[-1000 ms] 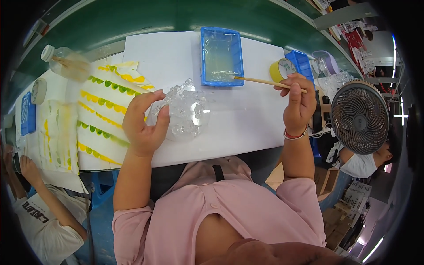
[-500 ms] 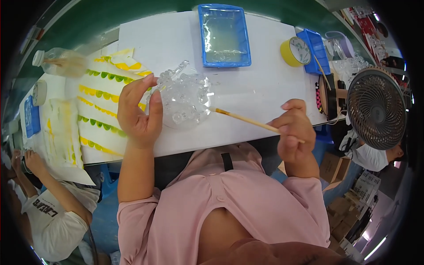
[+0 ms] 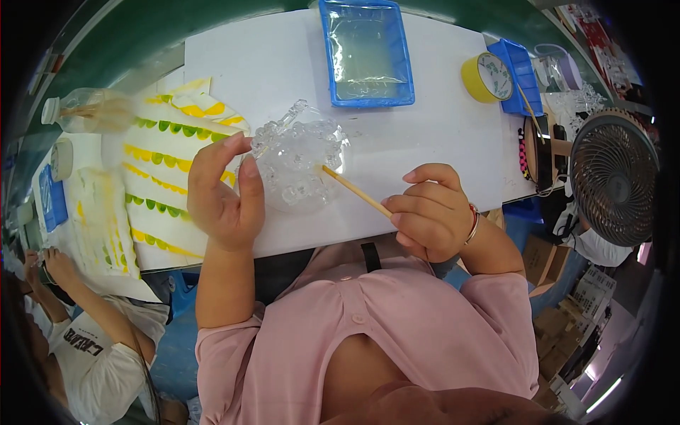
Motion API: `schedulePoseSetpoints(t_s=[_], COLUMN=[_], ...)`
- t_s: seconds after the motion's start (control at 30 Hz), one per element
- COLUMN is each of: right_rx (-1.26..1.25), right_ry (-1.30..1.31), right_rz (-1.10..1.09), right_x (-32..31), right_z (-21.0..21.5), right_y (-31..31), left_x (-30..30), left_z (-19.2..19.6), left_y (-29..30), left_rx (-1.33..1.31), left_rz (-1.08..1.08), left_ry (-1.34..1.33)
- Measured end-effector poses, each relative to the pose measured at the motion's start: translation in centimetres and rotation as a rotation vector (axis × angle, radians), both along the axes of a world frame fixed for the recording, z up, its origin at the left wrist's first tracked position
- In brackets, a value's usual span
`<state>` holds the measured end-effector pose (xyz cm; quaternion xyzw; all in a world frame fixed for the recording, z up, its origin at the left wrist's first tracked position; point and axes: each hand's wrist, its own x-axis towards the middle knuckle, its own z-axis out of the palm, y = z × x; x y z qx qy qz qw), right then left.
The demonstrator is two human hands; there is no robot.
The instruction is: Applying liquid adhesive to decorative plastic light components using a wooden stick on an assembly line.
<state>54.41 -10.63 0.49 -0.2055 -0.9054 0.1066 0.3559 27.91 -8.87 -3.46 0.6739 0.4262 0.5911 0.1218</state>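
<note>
The left hand grips a clear, knobbly plastic moulding above the white bench; the right hand pinches a thin wooden stick, its tip touching the moulding.

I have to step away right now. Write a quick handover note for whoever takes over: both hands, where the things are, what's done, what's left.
Left hand: holds the clear plastic piece up over the white table, fingers on its left edge.
Right hand: grips a thin wooden stick, its tip touching the piece's right side.
Blue tray with clear liquid sits at the far edge of the table; yellow tape roll to its right.
Done: cannot tell how much of the piece has been treated.
Left: probably keep working the stick over the piece; go back to the tray if more liquid is needed.
</note>
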Motion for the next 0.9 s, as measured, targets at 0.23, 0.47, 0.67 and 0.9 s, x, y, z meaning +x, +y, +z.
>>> schedulePoseSetpoints(t_s=[0.23, 0.47, 0.67, 0.9], right_rx=[0.155, 0.003, -0.263, -0.295], right_ry=[-0.11, -0.197, -0.151, -0.128], right_rz=[0.03, 0.128, 0.246, 0.234], right_x=[-2.2, -2.2, -2.1, -4.1], right_z=[1.2, 3.7, 4.1, 3.8], right_y=[1.4, 2.1, 4.9, 5.2], left_x=[0.0, 0.0, 0.2, 0.2], left_z=[0.2, 0.4, 0.5, 0.7], left_y=[0.3, 0.6, 0.6, 0.6], left_rx=[0.035, 0.102, 0.09, 0.067], left_rz=[0.002, -0.002, 0.007, 0.015], left_ry=[0.058, 0.015, 0.012, -0.008])
